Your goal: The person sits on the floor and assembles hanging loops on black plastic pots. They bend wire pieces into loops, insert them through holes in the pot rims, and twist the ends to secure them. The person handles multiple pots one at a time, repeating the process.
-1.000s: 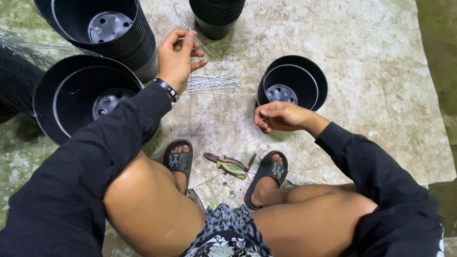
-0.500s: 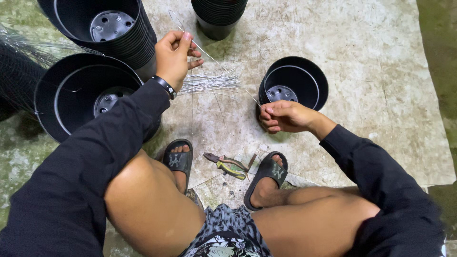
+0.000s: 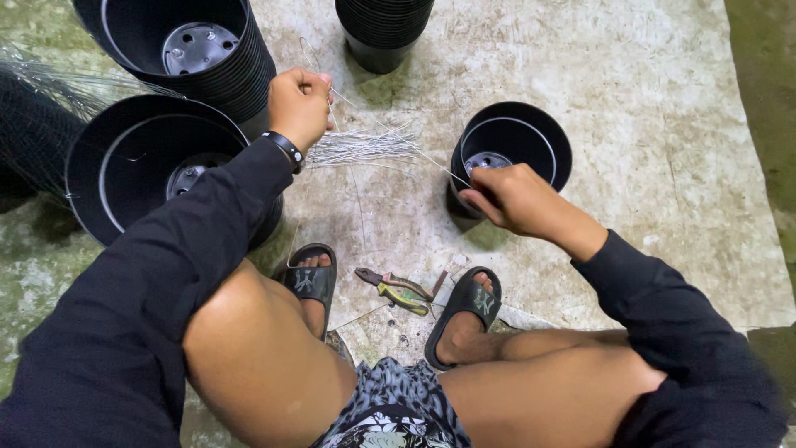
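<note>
My left hand [image 3: 300,106] is raised over the floor, pinching one end of a thin metal wire [image 3: 390,134]. The wire runs taut to my right hand [image 3: 516,199], which grips its other end beside a small black plastic pot [image 3: 516,149]. Below the wire lies a bundle of cut wires [image 3: 358,149] on the concrete floor. My left wrist wears a black band.
A large black pot [image 3: 137,166] sits at left, with a stack of pots [image 3: 184,41] behind it and another stack [image 3: 383,29] at top centre. Pliers [image 3: 396,292] lie between my sandalled feet. Dark mesh [image 3: 29,124] is at far left.
My right hand has moved up to the small pot's side and taken the wire. The wire is now stretched between both hands. The view has shifted slightly.
</note>
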Demonstrator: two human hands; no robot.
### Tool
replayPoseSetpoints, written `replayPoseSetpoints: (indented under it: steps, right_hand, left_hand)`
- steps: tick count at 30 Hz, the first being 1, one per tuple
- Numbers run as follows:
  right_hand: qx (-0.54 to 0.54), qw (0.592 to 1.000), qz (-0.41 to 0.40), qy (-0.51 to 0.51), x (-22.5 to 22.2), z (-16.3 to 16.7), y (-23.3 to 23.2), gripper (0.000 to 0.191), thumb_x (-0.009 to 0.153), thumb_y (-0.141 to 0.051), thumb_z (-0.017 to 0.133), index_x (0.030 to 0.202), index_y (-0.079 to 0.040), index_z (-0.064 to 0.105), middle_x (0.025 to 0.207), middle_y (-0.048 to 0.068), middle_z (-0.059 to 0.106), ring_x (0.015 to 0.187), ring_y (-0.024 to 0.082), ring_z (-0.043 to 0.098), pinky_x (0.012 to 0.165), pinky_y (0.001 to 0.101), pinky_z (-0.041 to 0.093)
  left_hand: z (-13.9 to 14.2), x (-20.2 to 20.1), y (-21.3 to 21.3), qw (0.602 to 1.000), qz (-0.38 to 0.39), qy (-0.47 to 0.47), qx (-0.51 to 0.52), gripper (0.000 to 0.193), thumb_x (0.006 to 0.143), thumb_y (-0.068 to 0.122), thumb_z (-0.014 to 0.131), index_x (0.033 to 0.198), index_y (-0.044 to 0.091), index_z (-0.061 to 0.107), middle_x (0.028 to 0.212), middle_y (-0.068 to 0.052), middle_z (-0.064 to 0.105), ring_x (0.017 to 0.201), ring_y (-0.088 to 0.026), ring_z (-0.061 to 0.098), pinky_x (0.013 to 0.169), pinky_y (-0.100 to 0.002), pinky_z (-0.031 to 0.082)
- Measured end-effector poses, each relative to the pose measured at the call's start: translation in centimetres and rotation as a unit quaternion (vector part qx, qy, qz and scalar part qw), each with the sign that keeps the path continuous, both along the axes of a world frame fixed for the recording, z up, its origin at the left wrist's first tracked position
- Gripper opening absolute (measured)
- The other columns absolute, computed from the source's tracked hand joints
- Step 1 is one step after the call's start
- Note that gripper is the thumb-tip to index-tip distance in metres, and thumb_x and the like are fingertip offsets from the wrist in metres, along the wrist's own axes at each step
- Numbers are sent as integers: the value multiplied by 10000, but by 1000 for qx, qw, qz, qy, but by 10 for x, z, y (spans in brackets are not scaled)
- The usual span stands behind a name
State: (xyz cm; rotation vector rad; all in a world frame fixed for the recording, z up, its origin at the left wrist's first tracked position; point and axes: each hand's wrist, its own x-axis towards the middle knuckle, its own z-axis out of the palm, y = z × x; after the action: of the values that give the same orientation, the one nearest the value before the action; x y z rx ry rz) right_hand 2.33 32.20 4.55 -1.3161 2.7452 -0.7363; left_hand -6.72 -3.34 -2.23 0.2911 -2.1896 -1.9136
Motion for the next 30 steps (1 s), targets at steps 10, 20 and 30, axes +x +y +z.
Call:
replayPoseSetpoints:
  steps: [10,20,30]
  right_hand:
    - [3,970,-10,-244,4,26,-11,174,987,-168,640,927,-4,656,723,151,673,644,296,620,599,367,506]
    - [128,992,11,18,5,6,-14,121,901,-116,682,889,1,651,827,185,691,752,376,665,672,431,522]
    - [-181,901,-92,-384,-15,-6,25,154,1031,-115,637,976,22,681,799,56,704,704,103,650,647,267,545]
  left_hand:
    - [-2,-5,1,990,-53,120,47,162,1035,155,672,983,5,641,793,-35,691,657,-64,662,523,-256,601]
    - [8,3,8,991,-28,127,-23,179,1026,137,678,943,-14,627,755,-43,695,569,-82,628,490,-256,562]
    - [71,15,26,920,-25,350,-174,344,1084,125,666,1338,-74,548,1189,-203,607,1115,-267,604,1019,-378,495]
